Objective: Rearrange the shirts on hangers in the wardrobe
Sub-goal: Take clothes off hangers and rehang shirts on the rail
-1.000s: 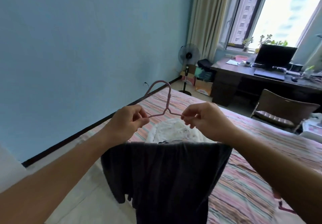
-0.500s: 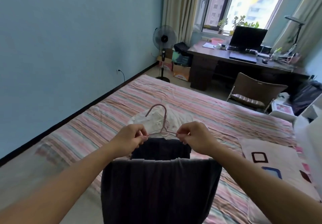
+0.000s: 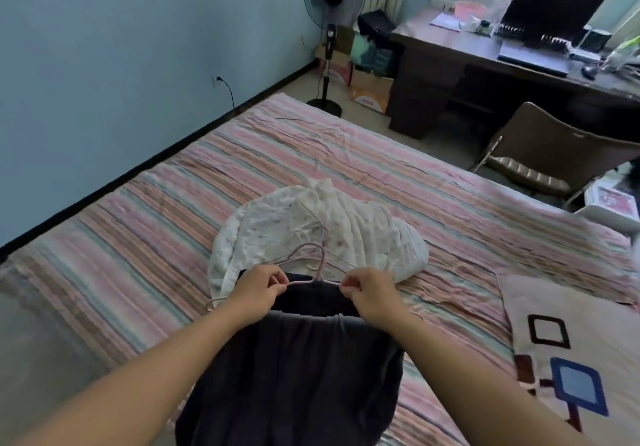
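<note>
two hands, left hand point(image 3: 258, 291) and right hand point(image 3: 369, 293), each pinch one pink hanger point(image 3: 313, 272) carrying one dark shirt point(image 3: 294, 373); one white shirt point(image 3: 322, 234) lies beyond on the striped bed point(image 3: 173, 203).

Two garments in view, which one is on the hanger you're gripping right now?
The dark grey shirt, hanging from the pink hanger pinched by both hands, left and right. The white floral garment lies crumpled on the striped bed beyond.

A single head-worn, wide-angle camera looks forward and steeply down over a striped bed point(image 3: 242, 175). The person's forearms enter from the bottom corners, close to the lens. A blue wall point(image 3: 121, 47) fills the upper left; a desk point(image 3: 450, 50) sits far off, upper right.
</note>
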Demonstrator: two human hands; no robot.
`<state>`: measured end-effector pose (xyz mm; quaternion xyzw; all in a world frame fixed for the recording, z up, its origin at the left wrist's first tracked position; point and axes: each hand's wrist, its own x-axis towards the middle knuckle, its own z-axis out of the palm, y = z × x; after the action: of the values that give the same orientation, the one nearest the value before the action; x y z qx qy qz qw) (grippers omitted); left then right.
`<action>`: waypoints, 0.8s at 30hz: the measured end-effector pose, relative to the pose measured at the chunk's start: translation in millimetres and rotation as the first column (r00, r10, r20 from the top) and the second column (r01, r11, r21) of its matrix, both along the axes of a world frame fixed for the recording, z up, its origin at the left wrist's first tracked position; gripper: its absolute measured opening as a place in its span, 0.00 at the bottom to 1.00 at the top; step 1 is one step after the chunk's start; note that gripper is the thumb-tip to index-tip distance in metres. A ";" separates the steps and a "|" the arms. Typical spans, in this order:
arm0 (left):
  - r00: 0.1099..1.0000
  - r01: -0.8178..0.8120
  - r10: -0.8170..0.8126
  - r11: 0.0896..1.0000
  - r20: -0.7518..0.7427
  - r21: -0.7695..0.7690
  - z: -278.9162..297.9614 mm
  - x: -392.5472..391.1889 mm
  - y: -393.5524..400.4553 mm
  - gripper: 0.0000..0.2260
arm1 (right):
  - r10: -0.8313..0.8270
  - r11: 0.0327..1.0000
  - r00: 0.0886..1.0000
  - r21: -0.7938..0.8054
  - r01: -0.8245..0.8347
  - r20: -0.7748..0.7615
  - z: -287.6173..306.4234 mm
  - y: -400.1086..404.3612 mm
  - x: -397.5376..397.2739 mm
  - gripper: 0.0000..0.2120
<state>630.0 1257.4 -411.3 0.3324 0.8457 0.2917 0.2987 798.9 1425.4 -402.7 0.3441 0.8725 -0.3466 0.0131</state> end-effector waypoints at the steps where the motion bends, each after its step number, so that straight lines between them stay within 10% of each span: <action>1: 1.000 -0.015 0.015 1.000 0.000 -0.006 -11.1 -8.3 12.7 0.08 | -0.005 1.000 1.000 0.001 0.005 0.010 -12.6 11.3 -9.8 0.06; 8: 0.997 -0.065 0.066 0.997 0.036 -0.035 -95.7 -50.8 79.0 0.08 | -0.169 0.984 0.985 -0.061 0.170 0.019 -100.1 76.2 -70.0 0.05; 18: 0.978 0.072 -0.141 0.921 -0.154 -0.382 -209.2 -49.3 111.0 0.45 | -0.355 0.929 0.933 -0.096 0.359 0.050 -202.0 129.3 -130.9 0.07; 24: 0.983 0.131 -0.172 0.895 -0.059 -0.425 -247.2 -67.4 128.1 0.43 | -0.362 0.923 0.928 -0.108 0.370 0.083 -246.9 142.4 -140.2 0.07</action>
<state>562.6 1385.5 -658.6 0.3386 0.8733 0.0629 0.3445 658.6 1567.8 -649.6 0.5101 0.7693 -0.3847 -0.0043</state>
